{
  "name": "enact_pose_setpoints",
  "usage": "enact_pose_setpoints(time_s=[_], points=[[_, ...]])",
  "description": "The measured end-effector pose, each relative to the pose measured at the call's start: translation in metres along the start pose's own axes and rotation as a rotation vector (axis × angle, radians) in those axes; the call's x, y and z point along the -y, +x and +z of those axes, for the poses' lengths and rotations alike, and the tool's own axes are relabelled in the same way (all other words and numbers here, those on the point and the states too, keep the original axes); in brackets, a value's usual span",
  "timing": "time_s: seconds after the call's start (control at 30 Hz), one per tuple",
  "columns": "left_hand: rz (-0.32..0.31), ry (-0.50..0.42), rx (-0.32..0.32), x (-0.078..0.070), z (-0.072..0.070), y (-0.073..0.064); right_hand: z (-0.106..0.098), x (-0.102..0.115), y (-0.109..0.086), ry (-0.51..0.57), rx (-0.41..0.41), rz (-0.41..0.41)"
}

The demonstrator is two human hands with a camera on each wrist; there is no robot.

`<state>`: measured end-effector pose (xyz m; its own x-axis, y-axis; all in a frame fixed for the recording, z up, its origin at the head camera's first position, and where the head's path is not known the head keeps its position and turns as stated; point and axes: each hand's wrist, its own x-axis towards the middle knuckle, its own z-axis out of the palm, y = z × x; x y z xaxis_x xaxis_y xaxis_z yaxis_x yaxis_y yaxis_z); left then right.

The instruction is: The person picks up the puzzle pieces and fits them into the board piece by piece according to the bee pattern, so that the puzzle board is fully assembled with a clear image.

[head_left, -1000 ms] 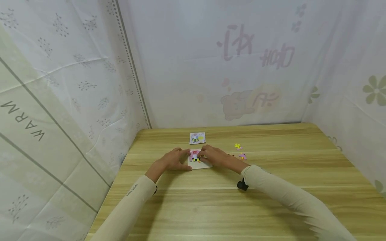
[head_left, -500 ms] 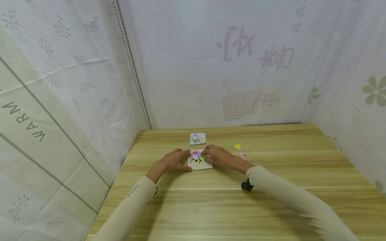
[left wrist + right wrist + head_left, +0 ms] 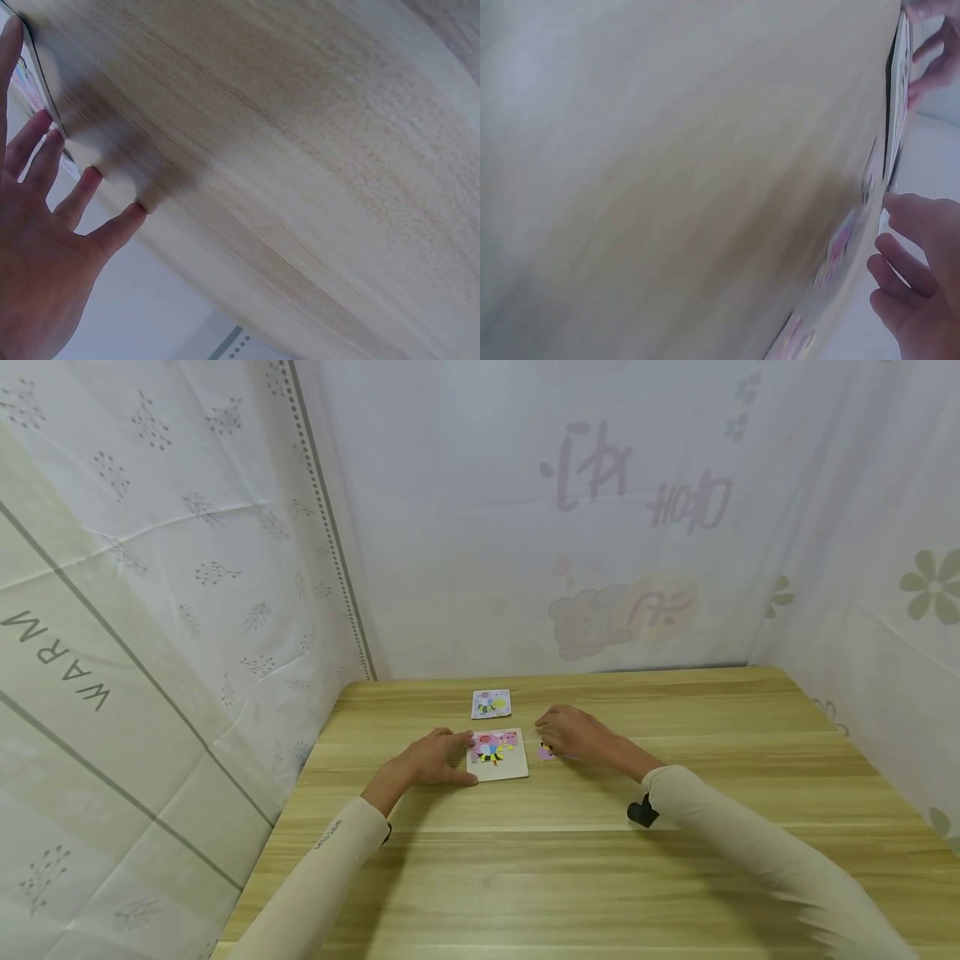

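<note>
A pale square puzzle board point(image 3: 506, 770) lies on the table, its upper part filled with pieces that show a bee on pink. My left hand point(image 3: 435, 757) rests at the board's left edge, thumb by the near corner; in the left wrist view its fingers are spread and fairly straight. Right of the board, my right hand point(image 3: 576, 732) is low over loose puzzle pieces point(image 3: 546, 752), covering some of them. Its fingers are loosely bent in the right wrist view, with no piece visible between them. Several pink pieces point(image 3: 841, 240) lie flat beside that hand.
Behind the board lies a small picture card point(image 3: 491, 704) with the same bee. The wood-grain table point(image 3: 525, 860) reaches to printed fabric curtains point(image 3: 525, 568) at the back and both sides.
My right hand has left the board and moved right, over the loose pieces. A yellow and pink part now shows at the board's upper right. The left hand has stayed put.
</note>
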<state>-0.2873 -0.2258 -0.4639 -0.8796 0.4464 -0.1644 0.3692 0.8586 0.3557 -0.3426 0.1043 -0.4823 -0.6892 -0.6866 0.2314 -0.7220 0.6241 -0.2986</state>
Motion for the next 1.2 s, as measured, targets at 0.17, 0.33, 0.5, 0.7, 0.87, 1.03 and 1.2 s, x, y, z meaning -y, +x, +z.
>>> enact_pose_setpoints(time_s=[0.17,0.33,0.5,0.7,0.87,1.03,1.2], points=[[-0.001,-0.002,0.000,0.001,0.001,0.001,-0.011,-0.013,-0.010,-0.004,-0.019,-0.011],[0.007,-0.011,0.000,0.001,0.002,0.002,-0.020,-0.025,-0.021,0.021,-0.007,0.080],[0.005,-0.012,-0.001,0.000,0.002,0.002,-0.028,-0.039,-0.031,0.002,-0.029,0.115],[0.004,0.012,-0.006,0.000,0.001,0.001,-0.036,-0.050,-0.038,-0.025,0.003,0.195],[0.003,0.007,-0.003,0.001,0.002,0.000,-0.037,-0.054,-0.043,-0.003,0.009,0.223],[0.003,0.008,0.001,0.002,0.002,0.002,-0.034,-0.057,-0.042,0.032,0.010,0.195],[-0.003,0.008,-0.001,0.002,0.002,0.002,-0.032,-0.056,-0.036,0.047,0.047,0.144]])
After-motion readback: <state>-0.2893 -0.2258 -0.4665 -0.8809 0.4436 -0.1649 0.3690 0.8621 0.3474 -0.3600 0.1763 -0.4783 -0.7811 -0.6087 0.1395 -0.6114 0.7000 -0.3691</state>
